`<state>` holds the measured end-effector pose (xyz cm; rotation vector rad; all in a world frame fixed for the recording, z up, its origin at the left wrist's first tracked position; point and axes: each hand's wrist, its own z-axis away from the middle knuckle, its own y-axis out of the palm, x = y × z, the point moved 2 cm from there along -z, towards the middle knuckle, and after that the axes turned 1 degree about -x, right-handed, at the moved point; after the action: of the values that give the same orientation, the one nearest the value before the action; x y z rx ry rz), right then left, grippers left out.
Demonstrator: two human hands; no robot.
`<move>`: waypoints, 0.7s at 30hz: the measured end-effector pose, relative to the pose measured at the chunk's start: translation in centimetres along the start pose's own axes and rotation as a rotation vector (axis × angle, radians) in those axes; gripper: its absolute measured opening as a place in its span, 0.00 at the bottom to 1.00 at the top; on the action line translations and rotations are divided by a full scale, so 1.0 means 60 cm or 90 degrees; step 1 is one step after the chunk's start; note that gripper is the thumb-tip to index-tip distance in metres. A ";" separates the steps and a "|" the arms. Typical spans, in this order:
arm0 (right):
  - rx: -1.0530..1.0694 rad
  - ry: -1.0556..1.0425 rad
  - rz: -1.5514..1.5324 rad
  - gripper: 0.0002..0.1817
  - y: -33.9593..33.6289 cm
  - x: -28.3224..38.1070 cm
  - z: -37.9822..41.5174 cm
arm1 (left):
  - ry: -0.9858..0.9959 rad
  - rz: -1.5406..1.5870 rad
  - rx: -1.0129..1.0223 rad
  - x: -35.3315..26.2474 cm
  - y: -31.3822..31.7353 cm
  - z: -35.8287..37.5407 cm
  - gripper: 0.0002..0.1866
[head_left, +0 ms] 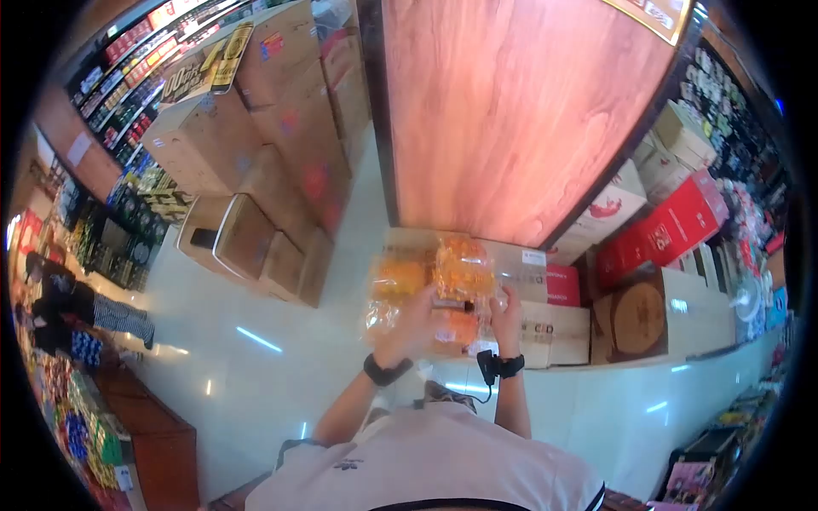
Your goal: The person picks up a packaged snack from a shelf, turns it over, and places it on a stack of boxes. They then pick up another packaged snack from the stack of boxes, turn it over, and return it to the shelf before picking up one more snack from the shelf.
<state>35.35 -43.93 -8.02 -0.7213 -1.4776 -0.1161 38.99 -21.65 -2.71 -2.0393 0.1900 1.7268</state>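
Several clear plastic packets with orange contents lie on cardboard boxes at the foot of the wooden panel. My left hand (412, 322), a black band on its wrist, is among these packets; its fingers are blurred near the upper orange packet (461, 266). Right of that packet is my right hand (506, 313), its fingers curled at the packet's edge, with a black strap and a small cabled device on the wrist. Whether either hand grips the packet is unclear. A lower orange packet (454, 327) lies between my hands, and a yellow-orange packet (398, 278) lies to the upper left.
Tall cardboard boxes (294, 102) are stacked at the left. The wooden panel (503, 111) rises ahead. A red box (660, 228) leans at the right, above a carton with a round wooden-looking piece (639, 318). Another person (72, 302) is at the far left.
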 end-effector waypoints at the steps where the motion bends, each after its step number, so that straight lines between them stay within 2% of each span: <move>1: 0.011 0.009 0.008 0.24 0.003 -0.014 -0.022 | 0.021 -0.047 -0.024 0.073 0.022 -0.024 0.29; 2: 0.048 -0.019 0.054 0.26 0.003 -0.034 -0.042 | 0.029 -0.069 -0.026 0.090 0.038 -0.036 0.29; 4: 0.139 0.034 0.007 0.27 -0.001 -0.048 -0.058 | 0.031 -0.089 -0.018 0.097 0.068 -0.054 0.28; 5: 0.167 0.031 0.022 0.20 -0.006 -0.048 -0.054 | 0.042 -0.077 -0.035 0.069 0.064 -0.062 0.23; 6: 0.121 -0.035 -0.081 0.23 0.005 -0.171 -0.049 | 0.054 -0.066 -0.052 0.038 0.061 -0.069 0.19; 7: 0.162 0.017 -0.221 0.19 -0.011 -0.094 -0.062 | 0.065 -0.055 -0.068 0.008 0.062 -0.074 0.15; 8: 0.190 -0.017 -0.038 0.17 -0.029 -0.084 -0.079 | 0.068 -0.105 -0.097 0.019 0.072 -0.078 0.18; 9: 0.170 0.005 -0.167 0.15 -0.019 -0.129 -0.094 | 0.073 -0.173 -0.137 0.037 0.083 -0.076 0.21; 11: 0.186 -0.050 -0.121 0.15 0.019 -0.068 -0.126 | 0.071 -0.307 -0.211 0.059 0.102 -0.079 0.28; 12: 0.201 -0.076 -0.106 0.16 0.041 -0.032 -0.133 | -0.033 -0.253 -0.169 0.027 0.096 -0.080 0.32; 15: 0.263 -0.134 -0.106 0.16 0.100 0.034 -0.132 | -0.011 -0.280 -0.263 0.000 0.101 -0.055 0.34; 18: 0.330 -0.169 -0.124 0.17 0.138 0.083 -0.104 | 0.005 -0.082 -0.360 -0.065 0.069 0.008 0.35; 21: 0.414 -0.188 -0.159 0.18 0.169 0.121 -0.042 | -0.084 -0.124 -0.405 -0.094 0.027 0.097 0.34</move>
<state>43.46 -34.62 -4.83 -0.0224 -1.7507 0.2841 32.00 -21.67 1.66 -2.2430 -0.6595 1.9478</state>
